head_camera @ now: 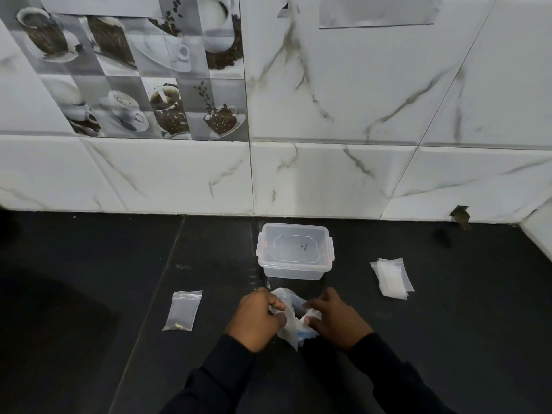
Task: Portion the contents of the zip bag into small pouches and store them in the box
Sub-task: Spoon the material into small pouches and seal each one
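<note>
Crumpled bag (292,323) is gripped by left hand (257,319) and right hand (337,318), apparently to open it. Box (294,271) stands just beyond them, within reach.

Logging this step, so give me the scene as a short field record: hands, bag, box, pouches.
left hand: fingers curled round the crumpled white bag
right hand: fingers pinch the same bag
box: clear, behind the hands, lid seems on, nothing seen inside
zip pouch: flat on the counter, left of the hands, a small bit at its bottom
empty pouches: loose stack, right of the box
</note>
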A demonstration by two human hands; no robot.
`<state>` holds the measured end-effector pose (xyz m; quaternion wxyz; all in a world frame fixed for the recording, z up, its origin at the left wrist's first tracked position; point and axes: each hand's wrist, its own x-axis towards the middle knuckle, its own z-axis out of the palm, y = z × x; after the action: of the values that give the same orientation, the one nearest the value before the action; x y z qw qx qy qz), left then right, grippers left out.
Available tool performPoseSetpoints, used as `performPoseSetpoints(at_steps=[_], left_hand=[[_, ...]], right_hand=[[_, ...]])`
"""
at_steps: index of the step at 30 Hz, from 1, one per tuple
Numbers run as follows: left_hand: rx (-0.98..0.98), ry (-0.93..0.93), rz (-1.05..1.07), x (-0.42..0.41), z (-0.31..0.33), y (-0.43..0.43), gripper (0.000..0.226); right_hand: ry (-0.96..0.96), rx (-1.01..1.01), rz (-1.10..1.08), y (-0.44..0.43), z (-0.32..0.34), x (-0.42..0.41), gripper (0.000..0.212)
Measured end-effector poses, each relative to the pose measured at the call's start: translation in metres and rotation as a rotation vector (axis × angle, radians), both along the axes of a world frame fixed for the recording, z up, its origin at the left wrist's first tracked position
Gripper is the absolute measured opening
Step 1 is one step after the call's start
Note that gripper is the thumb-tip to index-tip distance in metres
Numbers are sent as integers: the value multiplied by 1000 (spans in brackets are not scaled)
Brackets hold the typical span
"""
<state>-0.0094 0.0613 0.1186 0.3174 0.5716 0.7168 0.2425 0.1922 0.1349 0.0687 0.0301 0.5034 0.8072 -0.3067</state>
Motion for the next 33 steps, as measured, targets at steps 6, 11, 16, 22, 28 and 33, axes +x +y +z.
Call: performPoseSetpoints(at_steps=[6, 11, 16, 22, 28, 33], left_hand=[[60, -42, 1, 0, 14, 6, 20], [101, -73, -54, 1, 18, 9, 40], [231, -301, -150, -10, 21, 5, 9], [255, -562, -87, -16, 19, 2, 27], [285, -672, 65, -27, 12, -6, 26], [234, -689, 137, -46, 1, -28, 17]], right_hand=[[599, 134, -97, -35, 49, -2, 24], [603, 133, -106, -37, 50, -4, 10], [784, 1, -215, -26, 59, 4, 7], [907, -151, -167, -14, 66, 4, 18], [1009, -221, -205, -17, 67, -27, 12], [978, -234, -148, -19, 68, -67, 12]])
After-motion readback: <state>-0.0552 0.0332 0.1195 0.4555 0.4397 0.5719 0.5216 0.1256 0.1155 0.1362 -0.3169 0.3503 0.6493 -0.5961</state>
